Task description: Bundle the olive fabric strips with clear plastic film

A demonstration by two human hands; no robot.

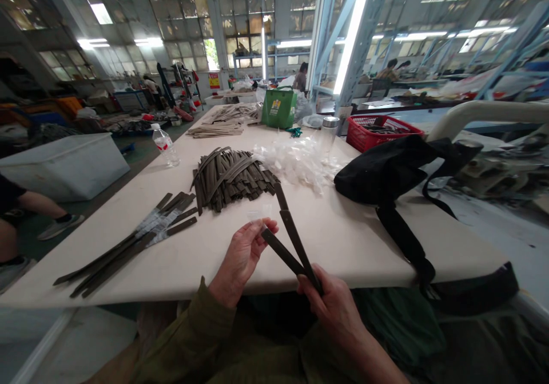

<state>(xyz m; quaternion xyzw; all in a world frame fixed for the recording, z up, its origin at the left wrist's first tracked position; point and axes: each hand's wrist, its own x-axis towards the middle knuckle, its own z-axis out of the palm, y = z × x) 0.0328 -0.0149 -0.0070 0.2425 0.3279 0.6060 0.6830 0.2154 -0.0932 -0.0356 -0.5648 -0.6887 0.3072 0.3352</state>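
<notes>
- The right hand has its fingers closed around the near ends of a few dark strips, which fan out in a narrow V over the front edge of the desk.
- The left hand has its fingers pinched on a small clear plastic piece — right at the far end of the left strip of that V; whether they also grip the strip is hard to tell.
- Just beyond the hands lies a broad pile of similar strips, heaped crosswise.
- Left of the left hand, a loose bundle of strips lies on the desk, clear wrapping around its farther part.
- Beside the pile, on its right, is a heap of clear plastic, with a lidded clear jar next to it.
- Farther right, a black bag trails its strap towards the front edge; a red basket stands behind it.
- Left of the pile stands a bottle, upright; at the far end — paler strips and a green bag.
</notes>
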